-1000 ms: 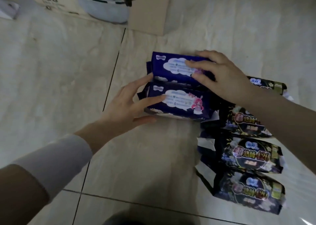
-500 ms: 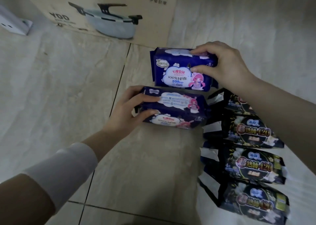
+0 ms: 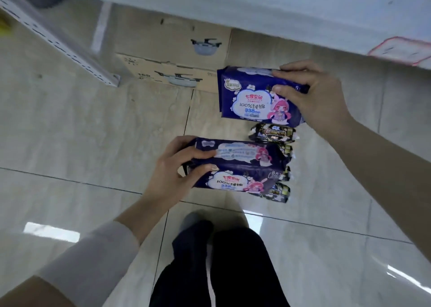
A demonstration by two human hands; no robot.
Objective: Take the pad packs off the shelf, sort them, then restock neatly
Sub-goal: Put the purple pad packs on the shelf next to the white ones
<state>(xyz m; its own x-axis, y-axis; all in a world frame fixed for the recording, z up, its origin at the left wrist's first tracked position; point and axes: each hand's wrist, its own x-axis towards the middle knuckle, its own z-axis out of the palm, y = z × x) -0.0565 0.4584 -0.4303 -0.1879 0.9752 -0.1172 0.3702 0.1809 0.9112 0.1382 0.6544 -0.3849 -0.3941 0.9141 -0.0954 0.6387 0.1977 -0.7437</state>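
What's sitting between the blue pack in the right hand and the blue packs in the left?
Head view: one black pad pack on the floor shows in that gap; otherwise bare tile.

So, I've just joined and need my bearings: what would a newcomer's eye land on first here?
The bright blue pad pack gripped by the right hand, upper centre below the shelf edge. Lower, the left hand grips matching blue packaging, perhaps two packs. Partly hidden by it, black packs lie in a row on the tiled floor.
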